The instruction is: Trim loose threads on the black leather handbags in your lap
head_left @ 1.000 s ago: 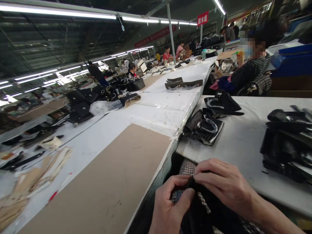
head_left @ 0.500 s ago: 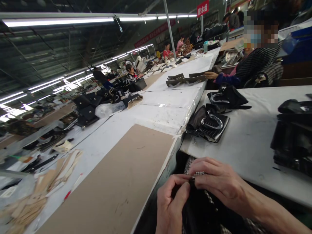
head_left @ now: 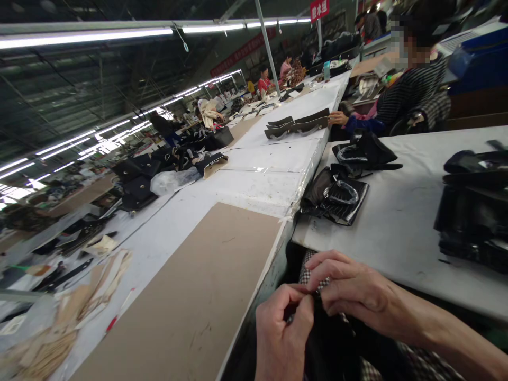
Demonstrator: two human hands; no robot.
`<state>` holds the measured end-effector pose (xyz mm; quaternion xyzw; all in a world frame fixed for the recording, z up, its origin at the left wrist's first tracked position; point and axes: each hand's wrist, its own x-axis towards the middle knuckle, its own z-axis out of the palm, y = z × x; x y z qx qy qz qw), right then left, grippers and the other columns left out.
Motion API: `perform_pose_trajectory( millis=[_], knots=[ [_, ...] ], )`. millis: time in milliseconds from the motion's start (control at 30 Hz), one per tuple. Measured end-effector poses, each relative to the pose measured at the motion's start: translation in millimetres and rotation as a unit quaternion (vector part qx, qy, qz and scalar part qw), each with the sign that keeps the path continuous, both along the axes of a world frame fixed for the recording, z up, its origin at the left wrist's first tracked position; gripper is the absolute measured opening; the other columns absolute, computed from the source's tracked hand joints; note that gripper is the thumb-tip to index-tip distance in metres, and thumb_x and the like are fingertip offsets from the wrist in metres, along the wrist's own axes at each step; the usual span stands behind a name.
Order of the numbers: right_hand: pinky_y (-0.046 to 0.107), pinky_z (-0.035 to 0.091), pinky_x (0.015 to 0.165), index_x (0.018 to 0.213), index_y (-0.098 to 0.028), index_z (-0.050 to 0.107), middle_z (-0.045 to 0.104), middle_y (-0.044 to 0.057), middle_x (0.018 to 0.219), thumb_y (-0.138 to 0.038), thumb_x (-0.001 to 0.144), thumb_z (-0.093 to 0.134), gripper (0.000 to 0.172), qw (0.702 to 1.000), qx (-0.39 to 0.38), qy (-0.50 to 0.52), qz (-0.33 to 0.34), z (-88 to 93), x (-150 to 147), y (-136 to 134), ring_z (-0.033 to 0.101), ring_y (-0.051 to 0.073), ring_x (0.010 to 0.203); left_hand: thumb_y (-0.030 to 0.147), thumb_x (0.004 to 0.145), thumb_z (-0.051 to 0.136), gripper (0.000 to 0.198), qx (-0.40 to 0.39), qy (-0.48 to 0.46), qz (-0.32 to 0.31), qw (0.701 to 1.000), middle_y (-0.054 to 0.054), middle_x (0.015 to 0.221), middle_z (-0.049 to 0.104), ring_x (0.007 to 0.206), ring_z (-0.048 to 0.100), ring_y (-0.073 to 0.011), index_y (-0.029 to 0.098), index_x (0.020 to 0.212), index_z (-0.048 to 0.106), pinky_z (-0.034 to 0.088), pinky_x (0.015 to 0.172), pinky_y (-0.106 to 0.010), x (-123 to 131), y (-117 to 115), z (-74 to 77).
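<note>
Low in the view, over my lap, my left hand (head_left: 281, 330) and my right hand (head_left: 349, 288) meet, both pinching the top edge of a black piece (head_left: 329, 344) that hangs down between them. Checked cloth (head_left: 307, 272) shows just behind the fingers. What exactly the black piece is stays hard to make out. On the white side table (head_left: 405, 222) to my right lie black leather parts (head_left: 337, 198) and a taller dark stack (head_left: 472, 211).
A long white work line (head_left: 254, 180) runs away ahead, with a brown board (head_left: 190, 296) near me, tan cut pieces (head_left: 51, 328) at the left and black bags (head_left: 138, 177) farther on. A person in a striped top (head_left: 408, 95) sits at the right, touching dark strips (head_left: 297, 124).
My hands have stayed joined on the black piece and shifted slightly. The view swung a little. The person at the right has reached a hand onto the dark strips.
</note>
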<state>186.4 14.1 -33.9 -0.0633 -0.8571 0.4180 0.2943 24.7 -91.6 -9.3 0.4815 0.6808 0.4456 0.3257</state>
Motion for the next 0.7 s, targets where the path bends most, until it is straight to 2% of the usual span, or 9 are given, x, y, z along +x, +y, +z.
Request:
perform_pose_trajectory(
  millis=[233,500,700],
  knots=[
    [0.035,0.042,0.103,0.081,-0.019,0.061,0.061,0.004,0.107,-0.008,0.092,0.053,0.017,0.999,0.013,-0.008,0.031,0.3,6.7,4.9,0.043,0.021,0.123,0.021,0.085,0.057,0.02,0.06,0.077,-0.02,0.995,0.002,0.078,0.072,0.066,0.062,-0.0114,0.018,0.066,0.062,0.046,0.066,-0.02,6.0,0.9,-6.1],
    [0.039,0.037,0.11,0.081,-0.02,0.061,0.06,0.004,0.108,-0.008,0.091,0.055,0.016,0.999,0.018,-0.036,0.016,3.1,14.6,4.1,0.041,0.022,0.128,0.022,0.086,0.057,0.02,0.073,0.154,-0.027,0.985,0.003,0.073,0.07,0.064,0.063,-0.0104,0.019,0.067,0.062,0.045,0.064,-0.019,9.6,0.7,-10.4],
    [0.039,0.035,0.112,0.08,-0.02,0.062,0.059,0.004,0.112,-0.008,0.09,0.055,0.017,0.999,0.017,-0.047,-0.012,2.3,17.1,-3.9,0.034,0.022,0.135,0.021,0.087,0.057,0.019,0.079,0.153,-0.029,0.985,0.003,0.079,0.072,0.068,0.065,-0.0105,0.02,0.07,0.065,0.047,0.068,-0.018,11.7,0.4,-9.9]
  ],
)
